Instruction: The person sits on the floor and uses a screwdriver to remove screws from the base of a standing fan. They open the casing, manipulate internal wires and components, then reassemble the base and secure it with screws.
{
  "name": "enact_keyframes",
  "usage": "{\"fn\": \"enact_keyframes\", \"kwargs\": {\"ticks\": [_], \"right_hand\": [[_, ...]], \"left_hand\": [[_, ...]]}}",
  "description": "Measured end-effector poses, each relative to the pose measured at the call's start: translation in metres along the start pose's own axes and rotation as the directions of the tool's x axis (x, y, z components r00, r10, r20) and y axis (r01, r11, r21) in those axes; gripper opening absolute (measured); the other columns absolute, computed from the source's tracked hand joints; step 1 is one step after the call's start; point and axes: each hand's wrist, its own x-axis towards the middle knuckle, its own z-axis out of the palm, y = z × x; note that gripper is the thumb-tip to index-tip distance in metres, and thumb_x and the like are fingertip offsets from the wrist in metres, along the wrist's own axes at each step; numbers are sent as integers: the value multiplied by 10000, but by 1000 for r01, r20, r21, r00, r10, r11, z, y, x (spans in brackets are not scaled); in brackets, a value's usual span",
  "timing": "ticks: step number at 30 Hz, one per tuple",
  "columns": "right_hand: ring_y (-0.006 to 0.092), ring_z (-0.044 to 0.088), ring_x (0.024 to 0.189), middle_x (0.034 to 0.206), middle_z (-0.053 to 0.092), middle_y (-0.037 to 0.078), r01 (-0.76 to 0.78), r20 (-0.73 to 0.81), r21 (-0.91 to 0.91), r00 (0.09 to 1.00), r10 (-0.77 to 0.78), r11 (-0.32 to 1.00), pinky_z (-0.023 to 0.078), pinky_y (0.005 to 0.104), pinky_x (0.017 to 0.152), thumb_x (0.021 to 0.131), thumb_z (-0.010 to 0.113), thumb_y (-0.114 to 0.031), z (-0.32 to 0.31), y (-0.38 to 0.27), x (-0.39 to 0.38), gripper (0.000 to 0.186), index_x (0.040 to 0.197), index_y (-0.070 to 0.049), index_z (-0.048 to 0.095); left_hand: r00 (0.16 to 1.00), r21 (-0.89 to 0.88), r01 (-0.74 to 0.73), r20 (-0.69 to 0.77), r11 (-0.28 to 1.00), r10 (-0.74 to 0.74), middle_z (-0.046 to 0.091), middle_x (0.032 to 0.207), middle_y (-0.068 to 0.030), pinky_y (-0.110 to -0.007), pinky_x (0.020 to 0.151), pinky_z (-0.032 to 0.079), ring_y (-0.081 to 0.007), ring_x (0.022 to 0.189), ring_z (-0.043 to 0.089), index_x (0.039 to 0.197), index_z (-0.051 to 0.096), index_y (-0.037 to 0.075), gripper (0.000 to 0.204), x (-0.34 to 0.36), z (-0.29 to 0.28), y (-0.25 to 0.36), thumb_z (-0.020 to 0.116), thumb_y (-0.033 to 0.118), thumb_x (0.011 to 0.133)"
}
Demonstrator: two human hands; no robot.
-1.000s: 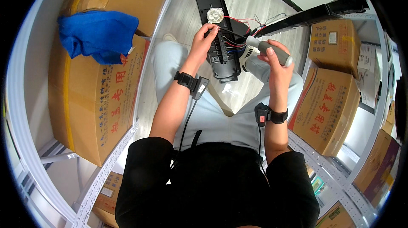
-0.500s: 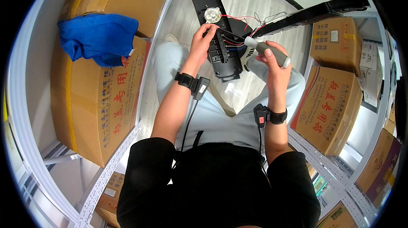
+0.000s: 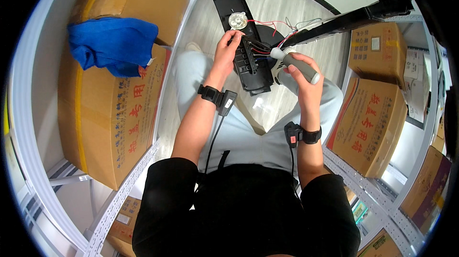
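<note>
A long black plastic panel (image 3: 230, 2) lies slanted in front of my knees. On it sit a clear round motor-like part (image 3: 237, 20) and a black strip with a row of buttons (image 3: 249, 58). My left hand (image 3: 225, 51) is closed, thumb and fingers pinching at the panel near the upper end of this strip; what lies between the fingertips is hidden. Wrapped in my right hand (image 3: 307, 75) is a screwdriver (image 3: 289, 60) with a grey handle and pale collar. Its dark shaft points left toward the strip; I cannot tell whether its tip touches.
Red and dark wires (image 3: 267, 22) run from the panel toward a black fan pole (image 3: 334, 25) at the upper right. Cardboard boxes (image 3: 103, 113) fill the left shelf, with a blue cloth (image 3: 112, 44) draped over them. More boxes (image 3: 363, 123) stand on the right shelf.
My right hand has brought the screwdriver slightly left and nearer to me. The panel has shifted a little toward me, and my left hand keeps its place on it.
</note>
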Motion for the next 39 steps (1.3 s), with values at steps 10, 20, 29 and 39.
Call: {"fn": "enact_keyframes", "kwargs": {"ticks": [10, 20, 29, 39], "right_hand": [[161, 629, 1071, 1187, 682, 76, 111, 89, -172, 991, -96, 979, 487, 284, 929, 800, 761, -3, -2, 5, -1, 365, 1151, -37, 670], [158, 623, 1059, 1167, 683, 90, 136, 80, -225, 989, -121, 965, 499, 291, 914, 812, 802, -46, -2, -5, -4, 366, 1125, -36, 613], [120, 644, 930, 1070, 703, 53, 174, -97, -297, 973, -211, 939, 524, 254, 799, 846, 800, -111, 5, -16, -8, 312, 1106, -38, 645], [126, 688, 892, 959, 736, 70, 307, 3, -554, 930, -367, 774, 534, 268, 799, 786, 837, -133, 19, -34, -1, 311, 1036, -38, 679]], "left_hand": [[999, -6, -53, -6, 999, 53, 601, 991, 30, -240, 833, 460, -61, 930, 540, 1059, 640, 60, 166, -1, 1, 4, 570, 209, 1038], [999, -46, -39, -19, 998, 38, 591, 957, 36, -227, 801, 457, -47, 897, 538, 1048, 639, 67, 159, 1, -1, 5, 561, 205, 1042], [995, 75, -94, 46, 993, 91, 631, 1095, 8, -236, 855, 473, -72, 991, 572, 1195, 628, 68, 229, 3, 3, 2, 640, 107, 970], [987, 226, -146, 96, 963, 127, 620, 1251, -37, -288, 981, 462, -146, 1148, 581, 1317, 612, 87, 534, -1, 7, 7, 710, -42, 809]]}}
